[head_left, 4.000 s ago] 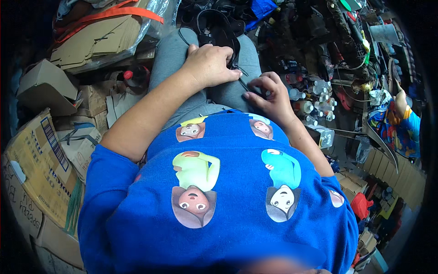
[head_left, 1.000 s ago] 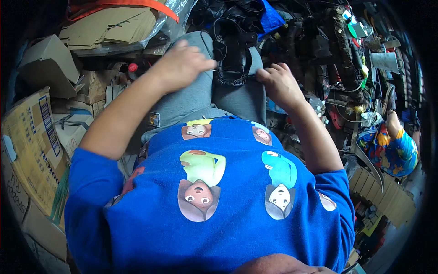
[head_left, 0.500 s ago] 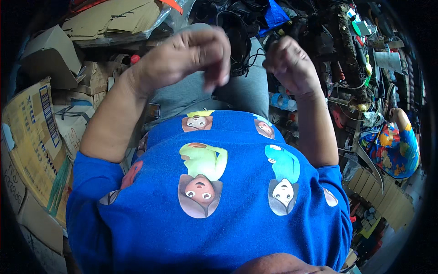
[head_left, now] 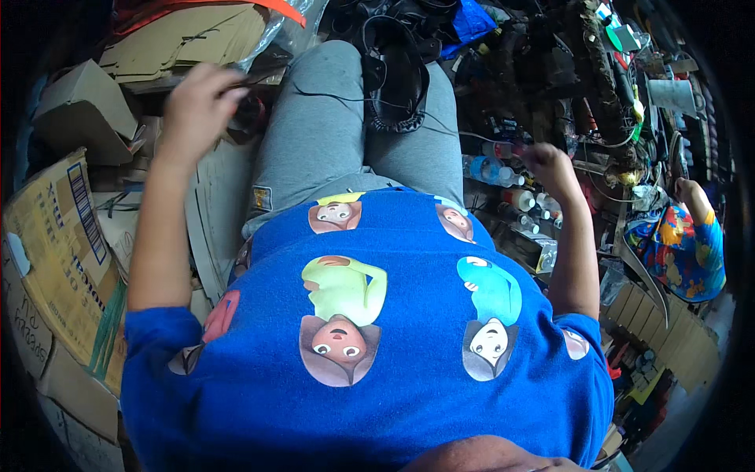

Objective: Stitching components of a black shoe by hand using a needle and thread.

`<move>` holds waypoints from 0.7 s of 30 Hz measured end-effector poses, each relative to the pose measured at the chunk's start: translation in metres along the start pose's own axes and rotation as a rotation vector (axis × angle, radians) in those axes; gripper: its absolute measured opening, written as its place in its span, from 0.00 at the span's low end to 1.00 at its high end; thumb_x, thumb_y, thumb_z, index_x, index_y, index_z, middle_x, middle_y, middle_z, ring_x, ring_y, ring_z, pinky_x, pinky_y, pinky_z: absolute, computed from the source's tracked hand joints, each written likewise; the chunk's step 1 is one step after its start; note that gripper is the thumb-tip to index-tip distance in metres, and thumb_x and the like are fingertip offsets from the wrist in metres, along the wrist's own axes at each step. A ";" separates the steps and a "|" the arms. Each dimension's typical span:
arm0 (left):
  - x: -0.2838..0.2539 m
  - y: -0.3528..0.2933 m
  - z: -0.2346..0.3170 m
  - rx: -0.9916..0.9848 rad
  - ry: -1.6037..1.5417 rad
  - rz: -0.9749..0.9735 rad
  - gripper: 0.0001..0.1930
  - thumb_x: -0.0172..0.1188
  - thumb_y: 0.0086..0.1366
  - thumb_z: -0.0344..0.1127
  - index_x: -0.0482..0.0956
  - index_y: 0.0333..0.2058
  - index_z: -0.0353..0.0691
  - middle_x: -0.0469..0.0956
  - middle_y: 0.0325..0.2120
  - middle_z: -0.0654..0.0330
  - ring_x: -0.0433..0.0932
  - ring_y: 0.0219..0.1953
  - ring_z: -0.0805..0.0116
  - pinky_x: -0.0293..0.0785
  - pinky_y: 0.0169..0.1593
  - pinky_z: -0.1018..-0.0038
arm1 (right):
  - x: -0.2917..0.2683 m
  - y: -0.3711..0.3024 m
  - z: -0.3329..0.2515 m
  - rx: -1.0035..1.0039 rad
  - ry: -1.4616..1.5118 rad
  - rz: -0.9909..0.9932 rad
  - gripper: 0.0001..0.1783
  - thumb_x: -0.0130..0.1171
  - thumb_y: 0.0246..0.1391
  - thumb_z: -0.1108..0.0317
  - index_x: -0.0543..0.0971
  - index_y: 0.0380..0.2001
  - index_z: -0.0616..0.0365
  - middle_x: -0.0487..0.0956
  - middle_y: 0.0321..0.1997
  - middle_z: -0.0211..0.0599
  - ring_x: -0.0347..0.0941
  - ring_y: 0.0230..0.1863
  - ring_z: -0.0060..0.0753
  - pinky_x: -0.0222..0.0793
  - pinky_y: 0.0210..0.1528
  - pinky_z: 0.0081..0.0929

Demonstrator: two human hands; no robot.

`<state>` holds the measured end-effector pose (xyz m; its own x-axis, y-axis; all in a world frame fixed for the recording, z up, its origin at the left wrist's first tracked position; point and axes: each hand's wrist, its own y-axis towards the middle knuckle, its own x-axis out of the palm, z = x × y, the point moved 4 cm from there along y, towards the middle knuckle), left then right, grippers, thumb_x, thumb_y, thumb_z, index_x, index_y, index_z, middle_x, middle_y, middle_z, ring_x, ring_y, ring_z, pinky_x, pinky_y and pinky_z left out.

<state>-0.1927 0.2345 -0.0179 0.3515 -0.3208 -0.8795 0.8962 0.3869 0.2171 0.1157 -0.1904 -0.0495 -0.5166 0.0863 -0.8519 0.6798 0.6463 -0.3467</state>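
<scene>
A black shoe (head_left: pixel 397 86) rests between my thighs, its opening facing up and a gathered, stitched-looking edge toward me. A thin dark cord (head_left: pixel 330 98) runs from it over my left thigh to my left hand (head_left: pixel 197 114). That hand is raised at the far left, somewhat blurred, its fingers pinched on the cord. On the other side a pale-looking length of cord (head_left: pixel 480 136) reaches toward my right hand (head_left: pixel 553 167). My right hand is closed in a fist, out to the right above several bottles. Whatever else may be inside either hand is hidden.
Flattened cardboard (head_left: pixel 181 47) and an open carton (head_left: pixel 86 110) stand at the left. Plastic bottles (head_left: pixel 491 171) crowd the right side. Dark shoes and a blue bag (head_left: pixel 472 23) lie beyond my knees. Another person (head_left: pixel 684 244) in a colourful shirt is at the far right.
Both hands have moved apart from above my lap, the left one outward to the left, the right one outward and nearer me. The cord now stretches out to both sides of the shoe.
</scene>
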 end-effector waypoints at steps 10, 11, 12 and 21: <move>0.115 0.094 0.138 0.509 -0.303 -0.462 0.15 0.64 0.53 0.32 0.75 0.40 0.39 0.75 0.36 0.55 0.76 0.41 0.55 0.72 0.46 0.67 | 0.040 0.066 -0.140 -0.418 0.393 -0.034 0.08 0.63 0.46 0.76 0.82 0.32 0.57 0.75 0.32 0.29 0.73 0.37 0.20 0.68 0.39 0.18; 0.116 0.097 0.138 0.515 -0.297 -0.476 0.16 0.65 0.52 0.34 0.76 0.40 0.39 0.74 0.33 0.56 0.76 0.39 0.58 0.72 0.44 0.68 | 0.041 0.064 -0.143 -0.389 0.441 -0.070 0.08 0.64 0.46 0.76 0.82 0.32 0.56 0.75 0.32 0.29 0.73 0.36 0.20 0.69 0.40 0.19; 0.116 0.099 0.136 0.511 -0.297 -0.478 0.16 0.65 0.52 0.34 0.76 0.40 0.39 0.74 0.33 0.56 0.76 0.39 0.58 0.72 0.44 0.68 | 0.042 0.064 -0.145 -0.359 0.488 -0.106 0.09 0.64 0.45 0.76 0.82 0.32 0.54 0.75 0.31 0.29 0.73 0.36 0.21 0.69 0.40 0.20; 0.130 0.105 0.125 0.336 -0.430 -0.751 0.11 0.64 0.52 0.36 0.80 0.32 0.36 0.75 0.32 0.57 0.76 0.38 0.63 0.71 0.43 0.70 | 0.046 0.066 -0.151 -0.455 0.415 -0.137 0.10 0.63 0.43 0.79 0.82 0.31 0.55 0.74 0.31 0.29 0.73 0.35 0.21 0.70 0.40 0.20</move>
<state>-0.0191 0.1254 -0.0570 -0.3431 -0.7048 -0.6209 0.9372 -0.3016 -0.1754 0.0587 -0.0295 -0.0521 -0.8043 0.2079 -0.5566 0.3509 0.9222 -0.1627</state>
